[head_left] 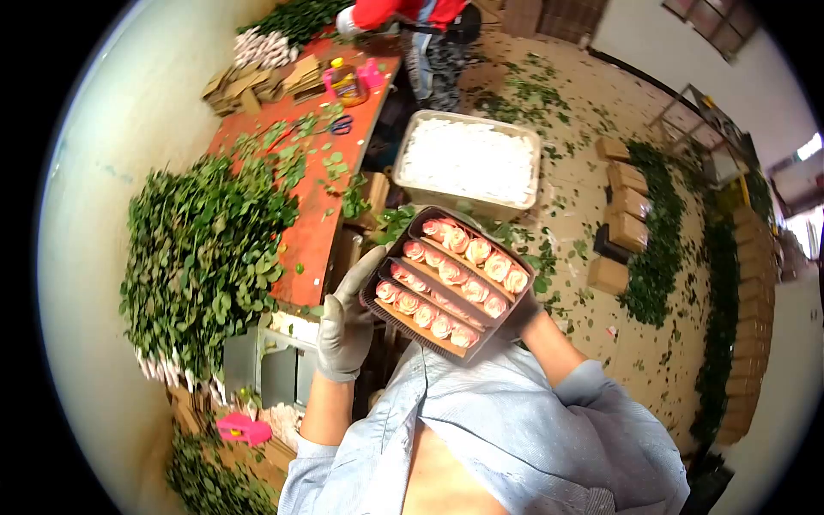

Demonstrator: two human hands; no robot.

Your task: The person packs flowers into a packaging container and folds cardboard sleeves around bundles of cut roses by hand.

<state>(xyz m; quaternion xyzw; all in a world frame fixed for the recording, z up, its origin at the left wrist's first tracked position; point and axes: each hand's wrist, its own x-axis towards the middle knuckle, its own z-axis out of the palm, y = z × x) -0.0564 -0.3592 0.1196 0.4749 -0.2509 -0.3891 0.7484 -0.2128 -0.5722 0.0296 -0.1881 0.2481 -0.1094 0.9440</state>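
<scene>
Near the middle of the frame, our two hands grasp a dark ribbed box [410, 331] from opposite sides, tilting its open top up towards us. Our left hand [345, 319], in a pale glove, holds the box's left side, the wrist low and the fingers reaching up along the wall, with the forearm rising from the bottom of the frame. Our right hand [520, 314] supports the opposite side at the lower right; the box hides most of it, so we cannot tell how its fingers lie. Its bare forearm slants up and inward from a pushed-up sleeve. Inside the box, pink roses [451, 273] lie in four slanting rows with cardboard strips between them. Just beyond, at upper centre, a tub [466, 203] holds white pieces. Left of it, the red counter [311, 225] carries leaves, scissors [342, 125], a bottle [348, 86] and cardboard pieces [245, 89], with a large leafy bundle [199, 257] at its near end. Another person [422, 43] stands at the top. Cardboard boxes [627, 232] and greenery line the floor at right.
</scene>
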